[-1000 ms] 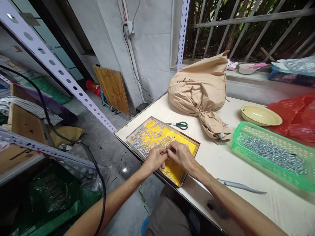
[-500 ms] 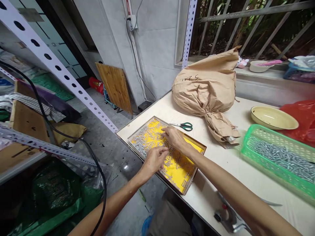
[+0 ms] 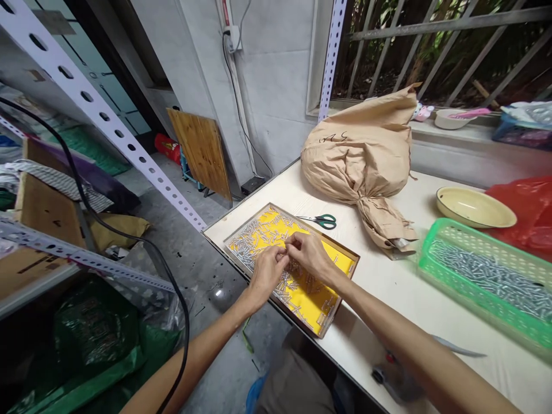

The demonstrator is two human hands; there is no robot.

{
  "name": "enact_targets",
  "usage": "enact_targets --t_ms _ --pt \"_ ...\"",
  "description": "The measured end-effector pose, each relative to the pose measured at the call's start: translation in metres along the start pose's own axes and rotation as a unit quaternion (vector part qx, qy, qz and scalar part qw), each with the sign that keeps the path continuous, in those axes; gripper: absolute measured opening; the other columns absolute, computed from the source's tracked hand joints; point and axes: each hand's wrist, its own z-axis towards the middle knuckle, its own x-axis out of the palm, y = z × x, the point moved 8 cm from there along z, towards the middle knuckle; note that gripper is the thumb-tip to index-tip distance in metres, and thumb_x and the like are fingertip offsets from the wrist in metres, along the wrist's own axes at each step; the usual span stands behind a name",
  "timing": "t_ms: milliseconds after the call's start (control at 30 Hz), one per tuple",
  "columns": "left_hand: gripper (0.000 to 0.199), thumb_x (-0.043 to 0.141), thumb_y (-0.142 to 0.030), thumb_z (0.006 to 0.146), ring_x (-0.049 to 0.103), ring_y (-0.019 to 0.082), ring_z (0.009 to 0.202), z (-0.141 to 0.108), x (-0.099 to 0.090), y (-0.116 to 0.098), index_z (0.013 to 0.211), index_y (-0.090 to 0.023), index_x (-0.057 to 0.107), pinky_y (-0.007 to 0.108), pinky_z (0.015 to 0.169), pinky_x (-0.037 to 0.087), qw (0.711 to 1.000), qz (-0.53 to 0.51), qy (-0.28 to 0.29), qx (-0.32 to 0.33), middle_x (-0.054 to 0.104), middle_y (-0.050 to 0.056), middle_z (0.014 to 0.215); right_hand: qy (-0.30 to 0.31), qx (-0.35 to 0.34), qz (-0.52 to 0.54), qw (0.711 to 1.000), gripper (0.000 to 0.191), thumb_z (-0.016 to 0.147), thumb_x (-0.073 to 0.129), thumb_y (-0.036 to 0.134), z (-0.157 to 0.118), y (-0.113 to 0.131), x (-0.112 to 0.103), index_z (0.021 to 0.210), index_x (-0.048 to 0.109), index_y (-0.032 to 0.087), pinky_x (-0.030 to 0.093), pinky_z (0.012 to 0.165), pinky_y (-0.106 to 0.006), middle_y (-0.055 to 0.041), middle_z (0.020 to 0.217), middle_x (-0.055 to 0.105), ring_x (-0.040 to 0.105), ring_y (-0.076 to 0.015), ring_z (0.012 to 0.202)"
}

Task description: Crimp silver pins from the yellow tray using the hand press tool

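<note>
A shallow tray (image 3: 352, 265) with a yellow bottom lies at the table's left corner. Many small silvery screw-like pieces (image 3: 245, 247) are spread in it, densest toward its far left end. Over the middle of the tray, my left hand (image 3: 268, 270) has its fingers closed, with the fingertips near those of the other hand. My right hand (image 3: 307, 253) is pinched just beside it, on the right. Whatever lies between the fingertips of either hand is too small to make out.
Green-handled scissors (image 3: 324, 221) lie behind the tray, near a tied brown paper bag (image 3: 357, 155). At right are a green basket (image 3: 435, 241) of screws, a yellowish bowl (image 3: 474, 208) and a red bag (image 3: 528, 213). A metal tool (image 3: 397, 376) lies under my right forearm.
My right hand has come closer to my left and its fingers have drawn into a pinch. My left hand has shifted slightly left and up, and the fingertips of both now nearly meet.
</note>
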Motion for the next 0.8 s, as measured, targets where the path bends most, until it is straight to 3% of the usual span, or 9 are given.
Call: enact_targets --t_ms 100,167,267,333,400,600,800 --pt "0.008 0.057 -0.020 0.077 0.053 0.013 0.062 -0.004 0.000 -0.007 0.070 -0.018 0.061 0.024 0.065 0.038 0.998 0.051 -0.022 0.040 0.057 -0.001 0.063 -0.004 0.020 0.126 0.992 0.012 0.076 0.053 0.021 -0.014 -0.002 0.000 0.074 0.064 0.017 0.039 0.058 -0.022 0.0013 0.068 0.064 0.056 -0.0112 0.062" --pt "0.011 0.057 -0.018 0.075 0.052 0.012 0.061 -0.006 0.000 -0.008 0.064 -0.018 0.057 0.023 0.064 0.038 0.997 0.056 -0.017 0.043 0.056 -0.001 0.060 0.001 0.020 0.128 0.992 0.013 0.077 0.054 0.024 -0.019 -0.001 0.001 0.071 0.064 0.017 0.038 0.057 -0.022 0.0011 0.066 0.064 0.055 -0.0115 0.061" --pt "0.016 0.054 -0.023 0.078 0.046 0.009 0.044 -0.007 0.007 0.008 0.063 -0.018 0.054 0.021 0.052 0.036 0.997 -0.027 0.057 -0.047 0.049 -0.005 0.045 0.001 -0.010 0.091 0.996 0.013 0.079 0.053 0.022 -0.021 0.005 0.001 0.075 0.065 0.018 0.037 0.059 -0.023 0.0008 0.067 0.064 0.054 -0.0113 0.061" --pt "0.019 0.055 -0.031 0.079 0.038 0.007 0.034 -0.009 0.013 0.022 0.066 -0.018 0.054 0.019 0.042 0.031 0.978 -0.109 0.114 -0.135 0.044 -0.007 0.038 0.008 -0.016 0.082 0.996 0.015 0.080 0.051 0.019 -0.020 0.006 0.003 0.081 0.065 0.018 0.037 0.060 -0.023 0.0012 0.068 0.064 0.054 -0.0109 0.061" --pt "0.021 0.057 -0.035 0.079 0.035 0.006 0.030 -0.010 0.015 0.028 0.068 -0.017 0.055 0.017 0.037 0.027 0.962 -0.154 0.136 -0.179 0.044 -0.008 0.037 0.016 -0.015 0.059 0.998 0.017 0.083 0.049 0.019 -0.015 0.006 0.003 0.084 0.065 0.018 0.038 0.061 -0.023 0.0006 0.070 0.064 0.055 -0.0111 0.063" --pt "0.018 0.060 -0.026 0.077 0.042 0.007 0.030 -0.006 0.008 0.021 0.089 -0.014 0.065 0.018 0.036 0.031 0.977 -0.103 0.098 -0.158 0.049 -0.009 0.041 0.023 -0.007 -0.140 0.990 0.025 0.092 0.042 0.027 0.037 0.006 0.011 0.092 0.065 0.018 0.038 0.071 -0.025 -0.0084 0.097 0.063 0.057 -0.0160 0.087" --pt "0.029 0.048 -0.035 0.085 0.043 0.009 0.031 0.000 -0.009 0.021 0.093 -0.014 0.067 0.020 0.040 0.035 0.988 -0.070 0.033 -0.131 0.049 -0.006 0.039 0.061 0.024 -0.133 0.989 0.011 0.081 0.057 0.017 0.079 -0.003 0.043 0.079 0.066 0.012 0.039 0.069 -0.027 -0.0141 0.093 0.065 0.059 -0.0198 0.085"
